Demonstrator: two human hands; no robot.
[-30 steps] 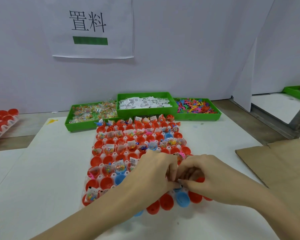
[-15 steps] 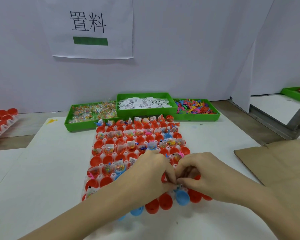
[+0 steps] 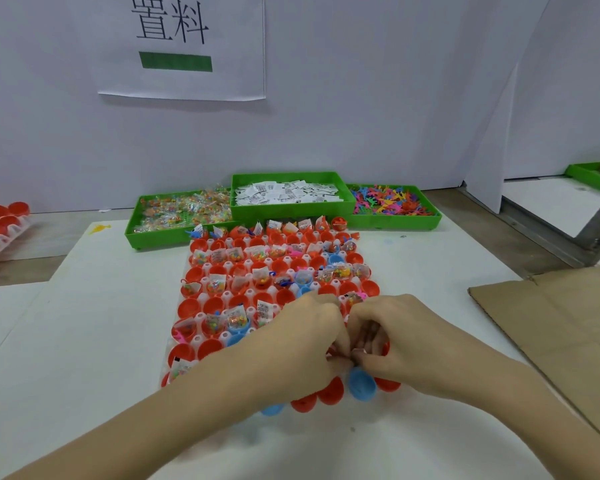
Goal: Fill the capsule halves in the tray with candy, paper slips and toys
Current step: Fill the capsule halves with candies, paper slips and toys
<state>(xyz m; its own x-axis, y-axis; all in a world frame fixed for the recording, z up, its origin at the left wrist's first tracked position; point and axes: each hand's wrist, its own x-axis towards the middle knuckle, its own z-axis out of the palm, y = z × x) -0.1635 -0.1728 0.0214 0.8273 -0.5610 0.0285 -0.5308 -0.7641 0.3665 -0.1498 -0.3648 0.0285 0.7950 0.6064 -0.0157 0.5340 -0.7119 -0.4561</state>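
**Hands meet over the near rows of the tray**

The left hand [image 3: 302,344] and right hand [image 3: 406,344] press fingertip to fingertip, curled around something small. What they pinch is hidden, and I cannot tell which hand holds it. They cover several glossy red and blue capsule halves in the white moulded tray [image 3: 201,317]. A smooth blue half [image 3: 361,384] sits just below the fingers. Behind stand green bins: crinkly candy packets [image 3: 184,211], paper slips [image 3: 288,194], toys [image 3: 392,200].
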